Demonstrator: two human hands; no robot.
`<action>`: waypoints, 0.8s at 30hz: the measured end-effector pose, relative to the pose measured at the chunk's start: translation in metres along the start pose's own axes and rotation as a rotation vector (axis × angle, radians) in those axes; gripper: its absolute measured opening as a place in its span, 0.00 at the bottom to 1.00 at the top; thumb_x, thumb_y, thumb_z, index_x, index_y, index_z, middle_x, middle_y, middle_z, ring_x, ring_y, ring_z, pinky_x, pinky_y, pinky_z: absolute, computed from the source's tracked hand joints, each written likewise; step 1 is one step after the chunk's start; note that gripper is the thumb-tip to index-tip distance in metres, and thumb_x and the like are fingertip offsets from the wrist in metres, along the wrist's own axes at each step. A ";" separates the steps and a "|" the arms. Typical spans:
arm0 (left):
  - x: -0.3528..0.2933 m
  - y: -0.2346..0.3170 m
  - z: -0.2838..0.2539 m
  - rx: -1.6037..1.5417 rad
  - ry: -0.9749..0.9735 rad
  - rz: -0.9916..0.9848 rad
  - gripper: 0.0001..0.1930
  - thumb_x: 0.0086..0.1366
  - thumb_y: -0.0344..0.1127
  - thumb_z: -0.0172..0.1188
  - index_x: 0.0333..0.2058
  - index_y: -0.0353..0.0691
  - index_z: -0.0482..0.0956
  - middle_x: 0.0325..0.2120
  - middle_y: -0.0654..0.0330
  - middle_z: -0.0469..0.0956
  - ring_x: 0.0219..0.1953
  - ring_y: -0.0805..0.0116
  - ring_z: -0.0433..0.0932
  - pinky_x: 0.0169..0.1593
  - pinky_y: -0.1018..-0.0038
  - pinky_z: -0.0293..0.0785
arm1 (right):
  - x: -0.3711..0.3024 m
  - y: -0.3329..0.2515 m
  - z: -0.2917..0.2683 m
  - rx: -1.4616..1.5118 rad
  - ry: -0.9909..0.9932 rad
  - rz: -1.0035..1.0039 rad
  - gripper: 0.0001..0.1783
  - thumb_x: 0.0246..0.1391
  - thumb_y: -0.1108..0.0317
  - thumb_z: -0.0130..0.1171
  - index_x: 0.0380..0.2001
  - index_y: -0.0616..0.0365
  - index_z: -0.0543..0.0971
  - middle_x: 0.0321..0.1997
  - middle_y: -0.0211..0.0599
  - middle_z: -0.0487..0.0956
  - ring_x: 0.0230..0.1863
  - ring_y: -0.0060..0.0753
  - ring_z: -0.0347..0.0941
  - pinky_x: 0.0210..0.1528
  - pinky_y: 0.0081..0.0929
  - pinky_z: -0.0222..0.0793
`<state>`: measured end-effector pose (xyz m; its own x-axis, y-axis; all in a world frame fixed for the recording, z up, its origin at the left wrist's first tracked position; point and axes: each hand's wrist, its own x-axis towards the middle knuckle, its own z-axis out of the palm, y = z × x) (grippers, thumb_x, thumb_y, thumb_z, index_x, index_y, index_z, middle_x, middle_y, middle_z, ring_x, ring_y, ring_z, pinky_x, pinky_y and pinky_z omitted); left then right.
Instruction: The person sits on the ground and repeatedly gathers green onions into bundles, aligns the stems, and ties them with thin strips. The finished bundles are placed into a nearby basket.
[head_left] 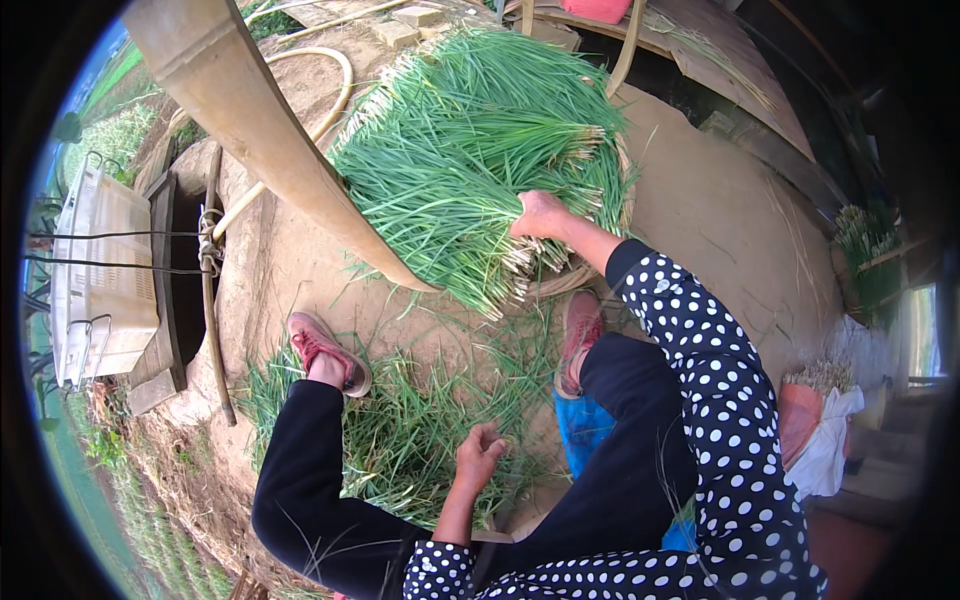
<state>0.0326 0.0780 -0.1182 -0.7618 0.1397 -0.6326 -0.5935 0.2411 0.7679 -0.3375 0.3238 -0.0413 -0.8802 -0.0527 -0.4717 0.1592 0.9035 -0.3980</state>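
A wide heap of green chives (440, 150) with pale stalk ends lies on a round woven basket (632, 195), mostly hidden under it. My right hand (541, 216) reaches out to the heap's near right side, its fingers closed among the stalks close to their pale ends. Back near my lap, my left hand (480, 456) hangs above loose green trimmings (420, 420) strewn on the ground between my feet. Its fingers are curled in; whatever they hold, if anything, cannot be made out.
A curved wooden beam (290, 150) slants across the upper left. Beyond it are a pale hose (345, 85) and a white plastic crate (105, 275). Something blue (583, 425) lies beside my right leg. At far right stand more bundled stalks (865, 240) and sacks (825, 430).
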 end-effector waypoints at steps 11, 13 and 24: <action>0.001 -0.003 0.002 -0.004 0.003 0.031 0.19 0.58 0.30 0.62 0.47 0.33 0.72 0.36 0.55 0.81 0.37 0.68 0.79 0.45 0.73 0.75 | -0.003 0.008 0.019 0.451 -0.167 -0.043 0.55 0.30 0.61 0.70 0.62 0.73 0.57 0.57 0.55 0.71 0.56 0.43 0.69 0.56 0.28 0.65; 0.003 -0.003 0.002 0.023 0.020 0.033 0.18 0.58 0.30 0.62 0.47 0.33 0.72 0.36 0.55 0.81 0.37 0.68 0.79 0.45 0.72 0.75 | -0.006 0.008 0.046 0.304 -0.008 -0.078 0.45 0.29 0.63 0.70 0.53 0.71 0.66 0.48 0.57 0.75 0.51 0.48 0.72 0.52 0.34 0.68; 0.006 0.013 0.005 -0.161 -0.051 -0.062 0.20 0.59 0.28 0.62 0.50 0.32 0.72 0.39 0.54 0.80 0.41 0.68 0.78 0.47 0.73 0.75 | -0.023 -0.017 0.080 -0.014 0.101 0.066 0.30 0.42 0.68 0.66 0.46 0.61 0.62 0.44 0.55 0.77 0.49 0.55 0.74 0.50 0.43 0.71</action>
<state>0.0218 0.0864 -0.1125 -0.7109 0.1787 -0.6802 -0.6758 0.0940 0.7310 -0.2844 0.2757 -0.0863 -0.9087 0.0490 -0.4146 0.2122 0.9095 -0.3574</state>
